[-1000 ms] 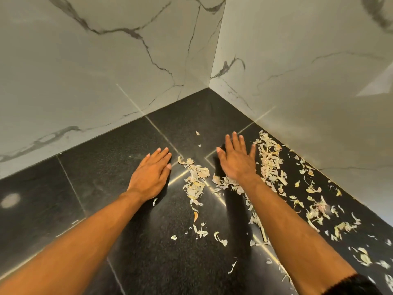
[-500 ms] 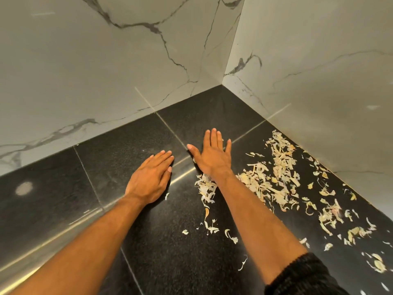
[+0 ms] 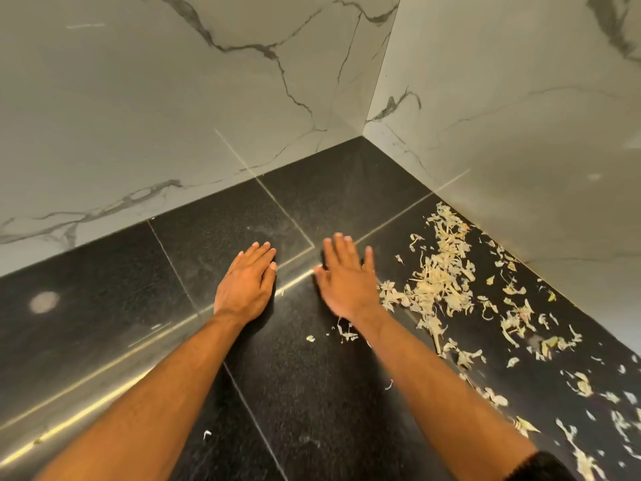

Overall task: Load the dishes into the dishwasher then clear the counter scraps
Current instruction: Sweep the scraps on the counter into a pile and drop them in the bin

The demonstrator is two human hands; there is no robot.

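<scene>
Grip wide on both, right hand (image 3: 347, 282) swept left of scraps (image 3: 440, 282), left hand (image 3: 246, 282) unmoved

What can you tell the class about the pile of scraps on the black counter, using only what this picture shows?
The scraps are thin, pale cream and yellowish peelings, dry and papery in look. The thickest heap lies on the black counter right of the right hand, reaching toward the marble wall. Looser bits trail toward the near right edge, and a few stray pieces lie by the right wrist. The hand's outer edge seems to meet the nearest pieces.
</scene>
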